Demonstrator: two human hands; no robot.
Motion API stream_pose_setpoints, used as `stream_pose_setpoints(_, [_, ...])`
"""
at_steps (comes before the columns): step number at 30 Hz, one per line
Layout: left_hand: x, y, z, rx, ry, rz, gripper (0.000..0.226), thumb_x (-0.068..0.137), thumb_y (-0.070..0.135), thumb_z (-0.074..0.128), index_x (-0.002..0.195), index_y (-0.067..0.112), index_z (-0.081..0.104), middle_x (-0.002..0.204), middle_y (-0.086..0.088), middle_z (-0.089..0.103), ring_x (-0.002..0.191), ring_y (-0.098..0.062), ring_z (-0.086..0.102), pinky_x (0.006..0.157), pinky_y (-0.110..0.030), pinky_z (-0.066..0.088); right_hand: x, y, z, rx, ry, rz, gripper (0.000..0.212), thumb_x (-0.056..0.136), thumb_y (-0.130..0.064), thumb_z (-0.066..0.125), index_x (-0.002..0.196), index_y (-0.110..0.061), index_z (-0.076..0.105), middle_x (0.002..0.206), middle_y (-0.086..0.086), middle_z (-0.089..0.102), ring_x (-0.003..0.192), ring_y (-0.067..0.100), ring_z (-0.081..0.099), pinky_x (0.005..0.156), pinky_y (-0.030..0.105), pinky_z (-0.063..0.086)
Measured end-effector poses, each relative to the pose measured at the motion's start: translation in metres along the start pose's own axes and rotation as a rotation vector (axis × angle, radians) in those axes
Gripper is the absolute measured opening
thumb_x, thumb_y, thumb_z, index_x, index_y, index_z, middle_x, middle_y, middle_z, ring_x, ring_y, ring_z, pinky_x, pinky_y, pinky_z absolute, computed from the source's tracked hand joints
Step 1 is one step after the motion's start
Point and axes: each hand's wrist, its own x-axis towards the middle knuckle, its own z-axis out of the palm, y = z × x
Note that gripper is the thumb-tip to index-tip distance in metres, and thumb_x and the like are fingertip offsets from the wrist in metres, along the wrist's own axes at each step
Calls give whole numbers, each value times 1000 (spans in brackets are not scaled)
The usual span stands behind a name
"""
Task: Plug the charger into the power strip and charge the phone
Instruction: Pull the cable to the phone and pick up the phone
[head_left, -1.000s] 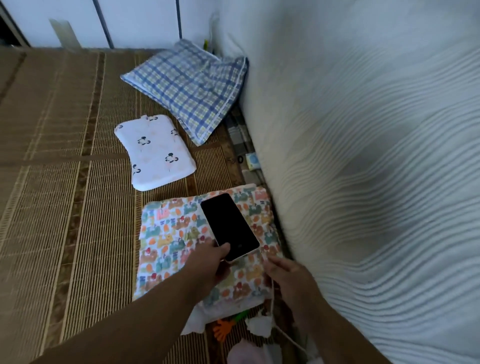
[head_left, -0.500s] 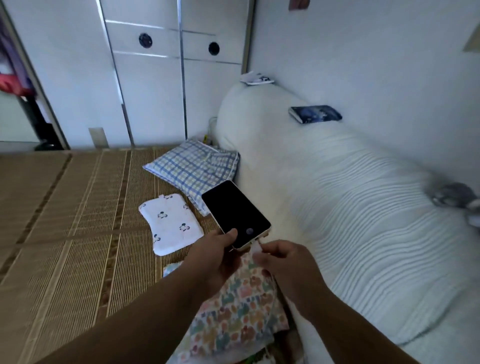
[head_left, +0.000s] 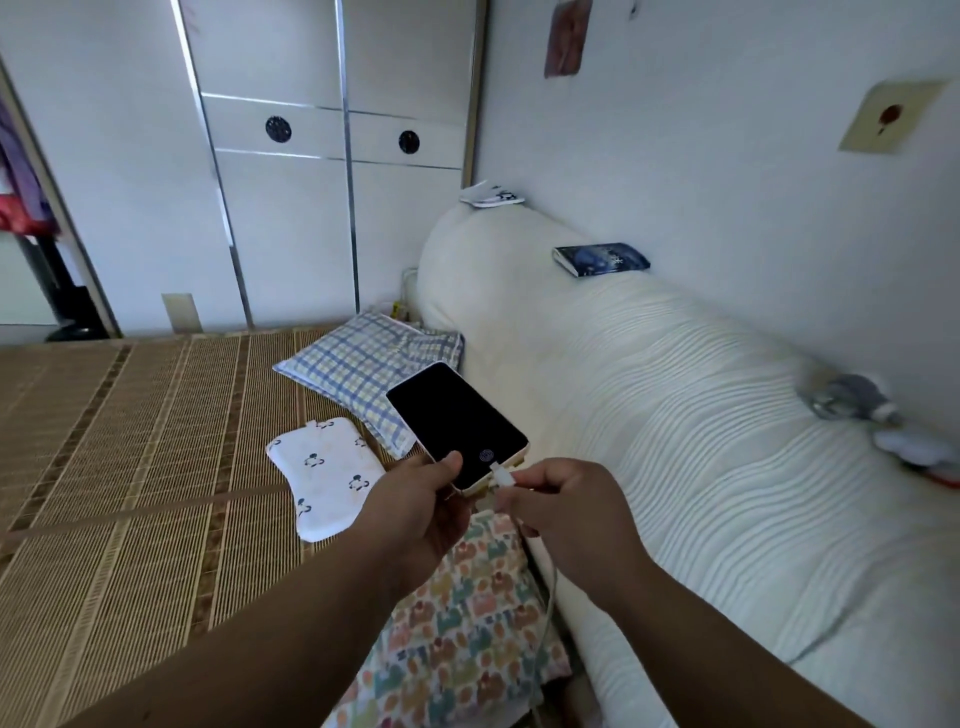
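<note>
My left hand (head_left: 421, 512) holds a phone (head_left: 454, 423) with a dark screen and pale edge by its lower corner, lifted above the bed. A small fingerprint icon glows near the screen's bottom. My right hand (head_left: 563, 506) pinches the white plug of the charging cable (head_left: 501, 477), its tip touching the phone's bottom edge. The white cable (head_left: 545, 623) hangs down from my right hand past the colourful pillow. The power strip and the charger block are not in view.
A colourful patterned pillow (head_left: 467, 634) lies under my hands on a bamboo mat (head_left: 130, 467). A small white pillow (head_left: 327, 475) and a blue checked pillow (head_left: 358, 364) lie beyond. A rolled white quilt (head_left: 675, 415) runs along the wall, with a book (head_left: 600, 258) on it.
My left hand lifted the phone off the colourful pillow and raised it. My right hand brought the cable plug up to the phone's bottom edge. The fingerprint icon now shows. The view tilted upward.
</note>
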Motion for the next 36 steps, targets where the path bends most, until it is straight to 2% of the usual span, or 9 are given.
stream_pose_setpoints(5, [1, 0, 1, -40, 46, -15, 12, 90, 14, 55, 98, 8, 61, 82, -9, 67, 67, -16, 60, 39, -16, 47, -1, -4, -3, -59, 34, -15, 28, 73, -21, 77, 52, -32, 62, 48, -8, 62, 53, 10, 58, 60, 29, 49])
stream_pose_setpoints(10, [2, -4, 0, -21, 46, -15, 10, 89, 15, 57, 94, 10, 63, 74, -6, 69, 64, -15, 61, 40, -18, 47, -1, -2, -4, -125, 17, -9, 20, 73, -23, 76, 58, -31, 65, 57, -8, 63, 59, 10, 60, 70, 33, 55])
stream_pose_setpoints(14, [1, -8, 1, 24, 52, 10, 11, 90, 14, 55, 96, 10, 63, 79, -6, 67, 65, -14, 58, 39, -17, 43, -1, 0, -5, -215, 27, -28, 17, 76, -27, 73, 61, -31, 66, 55, -9, 63, 58, 9, 61, 64, 29, 54])
stream_pose_setpoints(17, [2, -11, 1, 70, 61, 47, 15, 91, 13, 54, 101, 9, 64, 82, -7, 66, 67, -14, 55, 47, -20, 43, -3, 2, -4, -275, 44, -40, 8, 78, -29, 70, 73, -24, 73, 59, -10, 64, 60, 4, 61, 60, 19, 48])
stream_pose_setpoints(20, [2, -14, 1, 94, 76, 70, 16, 92, 13, 53, 102, 9, 65, 85, -8, 65, 67, -15, 53, 54, -23, 42, -4, 6, -2, -298, 65, -65, 15, 81, -29, 68, 88, -18, 75, 71, -10, 67, 73, 4, 65, 69, 20, 51])
stream_pose_setpoints(24, [1, -20, -2, 132, 93, 108, 18, 92, 13, 52, 104, 9, 64, 83, -10, 65, 64, -15, 51, 56, -25, 41, -7, 9, 1, -347, 79, -107, 20, 84, -30, 64, 95, -17, 74, 86, -5, 74, 77, 4, 64, 67, 13, 47])
stream_pose_setpoints(26, [0, -22, -3, 162, 101, 125, 18, 92, 13, 51, 104, 8, 65, 82, -10, 64, 62, -14, 50, 55, -24, 41, -8, 10, 2, -354, 66, -117, 19, 85, -29, 63, 94, -16, 74, 84, -4, 74, 75, 4, 65, 65, 13, 47])
stream_pose_setpoints(31, [-5, -26, -7, 255, 116, 166, 18, 93, 15, 51, 103, 10, 65, 81, -11, 64, 59, -15, 47, 54, -25, 40, -9, 13, 4, -418, 14, -129, 15, 84, -25, 63, 80, -16, 74, 59, -12, 59, 57, 3, 57, 54, 12, 39])
stream_pose_setpoints(36, [-3, -24, -8, 222, 79, 144, 18, 92, 12, 51, 104, 9, 64, 85, -15, 61, 63, -18, 44, 56, -27, 39, -9, 16, 6, -386, 30, -126, 11, 81, -25, 67, 84, -18, 74, 66, -11, 64, 65, 2, 60, 60, 13, 41])
